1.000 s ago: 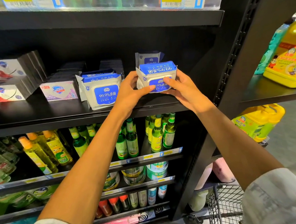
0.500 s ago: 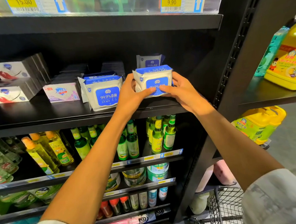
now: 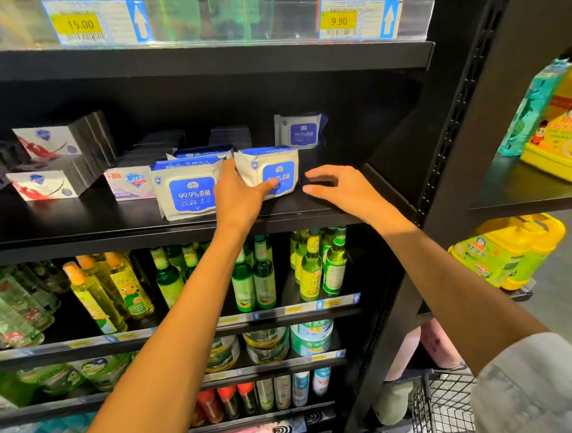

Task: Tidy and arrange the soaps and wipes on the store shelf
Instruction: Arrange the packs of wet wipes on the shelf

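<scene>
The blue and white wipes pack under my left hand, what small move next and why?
Probably let go with the left hand: the blue and white wipes pack already stands on the black shelf beside its matching pack, and the right hand is already off.

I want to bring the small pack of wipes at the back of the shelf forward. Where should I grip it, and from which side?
Take the small pack of wipes by its two short side edges, probably coming from the front with the right hand. It stands upright, label facing out, and the shelf before it is bare, so thumb and fingers can likely pinch across its width.
</scene>
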### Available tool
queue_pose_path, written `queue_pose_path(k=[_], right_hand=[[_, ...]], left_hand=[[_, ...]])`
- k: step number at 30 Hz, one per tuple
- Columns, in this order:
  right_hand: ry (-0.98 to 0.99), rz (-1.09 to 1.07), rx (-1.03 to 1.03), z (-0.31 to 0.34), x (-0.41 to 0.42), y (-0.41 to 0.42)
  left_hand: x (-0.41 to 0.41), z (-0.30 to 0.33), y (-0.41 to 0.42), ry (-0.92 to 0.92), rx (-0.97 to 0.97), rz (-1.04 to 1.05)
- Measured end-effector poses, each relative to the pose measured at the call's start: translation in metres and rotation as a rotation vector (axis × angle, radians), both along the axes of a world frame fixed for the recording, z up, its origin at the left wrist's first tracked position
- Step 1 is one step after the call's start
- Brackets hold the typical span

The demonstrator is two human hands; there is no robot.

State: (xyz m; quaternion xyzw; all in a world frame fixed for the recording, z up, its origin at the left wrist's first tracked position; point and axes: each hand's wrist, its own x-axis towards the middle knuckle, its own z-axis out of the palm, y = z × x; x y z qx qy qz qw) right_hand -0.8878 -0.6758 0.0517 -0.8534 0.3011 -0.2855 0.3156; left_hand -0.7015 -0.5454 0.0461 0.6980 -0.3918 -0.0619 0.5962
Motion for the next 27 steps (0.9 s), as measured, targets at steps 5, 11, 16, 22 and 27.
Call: queue_pose_path(k=[5,11,16,22,27], right_hand=[[0.182,0.037,-0.157,-0.004,0.002,0.006],[0.359,0.124,-0.248,-0.001,0.001,0.009],[0.375,0.125,-0.282,-0.002,-0.001,0.01],[0.264,0.089,-0.202,-0.001,0.001,0.008],[0.103,-0.004,-0.099,0.002,0.01,-0.008]], left_hand=[[0.008,0.003,0.01,-0.052,0.048,0.034],[0.008,0.002,0.013,-0.084,0.065,0.054],[0.007,-0.002,0.019,-0.104,0.023,0.036],[-0.008,-0.022,0.049,-0.374,0.033,0.103],[-0.018,-0.033,0.065,-0.743,0.024,0.122]])
